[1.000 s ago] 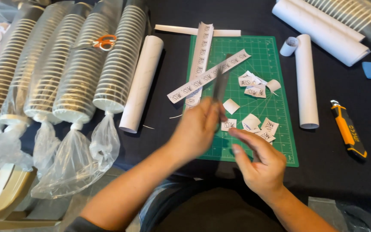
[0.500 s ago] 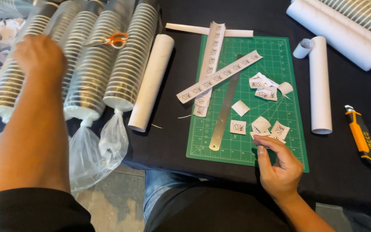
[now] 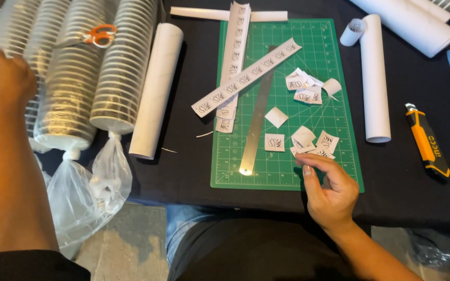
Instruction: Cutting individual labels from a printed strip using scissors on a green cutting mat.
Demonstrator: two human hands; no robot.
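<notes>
In the head view, the left hand (image 3: 3,78) still rests, grip unclear, on the bagged cup stacks (image 3: 74,88) at upper left, slightly lower than before, while the right hand (image 3: 329,190) keeps pinching a small paper label (image 3: 308,152) at the green cutting mat (image 3: 287,171)'s lower right on the desk (image 3: 417,192).

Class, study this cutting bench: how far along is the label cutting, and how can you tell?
Done: about nine cut squares lie on the green mat. In hand: the right hand fingers a square at the mat's near edge; the left hand rests on bagged cup stacks. Left: two uncut label strips and paper rolls.
</notes>
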